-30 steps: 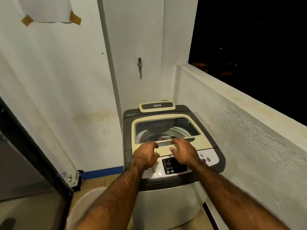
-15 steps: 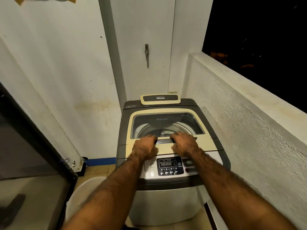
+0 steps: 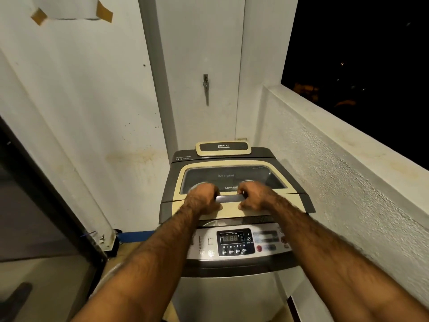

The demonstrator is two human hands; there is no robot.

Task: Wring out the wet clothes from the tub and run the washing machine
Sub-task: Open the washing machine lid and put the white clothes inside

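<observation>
washing machine (image 3: 232,293) is a top-loader, jammed into the balcony corner between the left wall (image 3: 88,112) and the rough parapet (image 3: 348,147) on the right

look: silver-grey body, dark grey top deck, cream lid (image 3: 232,211) with a tinted window (image 3: 232,176); "Detergent" and part of the Samsung logo read through it. cream plate marked DIGITAL (image 3: 223,148) at the rear, "6.2kg" label just left of it. control panel (image 3: 234,241) faces the camera: display lit showing 18:88, row of small buttons under it, red button to the right

left hand (image 3: 204,198) and right hand (image 3: 257,196) both on the grey handle bar (image 3: 228,198) at the lid's front, side by side. fingers (image 3: 214,191) curled over the bar's far edge, thumbs on the cream strip on the near side, so both hands grip it

dark gap shows under the lid's front edge, above the panel

pale round tub (image 3: 104,277) on the floor left of the machine, mostly hidden behind the left forearm; contents can't be seen

tap (image 3: 205,86) on the back wall above the machine, taped paper (image 3: 69,8) top left, dark door frame (image 3: 46,194) far left
</observation>
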